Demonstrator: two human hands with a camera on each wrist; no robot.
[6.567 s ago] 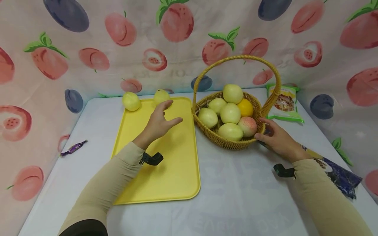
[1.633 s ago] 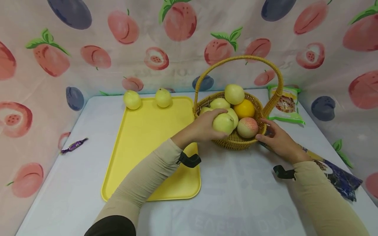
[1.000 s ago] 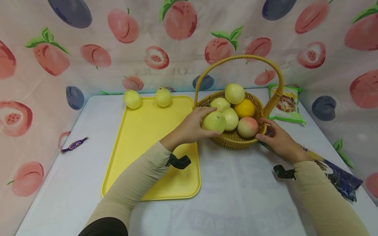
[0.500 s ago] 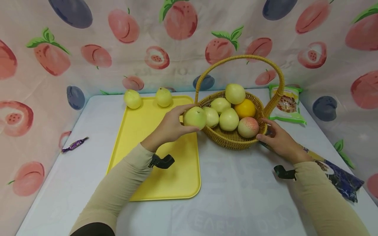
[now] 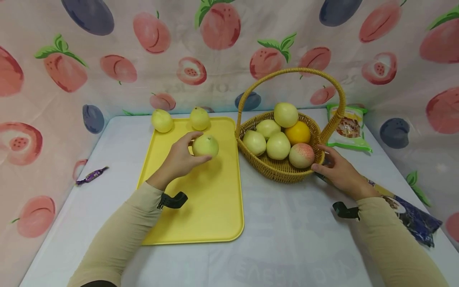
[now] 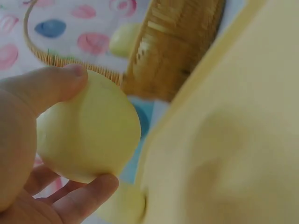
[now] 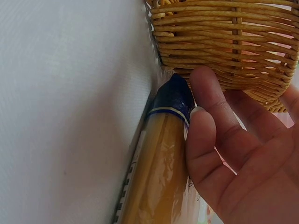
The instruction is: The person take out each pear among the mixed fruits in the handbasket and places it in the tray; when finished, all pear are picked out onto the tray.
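Note:
My left hand [image 5: 179, 157] grips a pale yellow-green pear [image 5: 206, 146] above the yellow tray [image 5: 201, 207]. In the left wrist view, the thumb lies on one side of the pear [image 6: 91, 128] and the fingertips on the other. Two similar pears [image 5: 162, 120] [image 5: 199, 118] sit at the tray's far edge. My right hand [image 5: 338, 171] rests its fingers against the near right side of a wicker basket [image 5: 279, 175]. That basket holds several pears [image 5: 278, 146], an orange [image 5: 297, 132] and a peach [image 5: 301, 155]. In the right wrist view, the fingers touch the basket's woven wall [image 7: 224, 42].
The basket's tall handle [image 5: 290, 70] arches over the fruit. A green-edged snack packet [image 5: 348, 127] lies behind it at right. A long dark-blue and yellow package [image 5: 405, 211] lies under the right forearm. A purple-wrapped candy [image 5: 92, 175] is at the left.
My left hand took a pear from the front of the basket and carried it left over the tray. My right hand has stayed at the basket's side.

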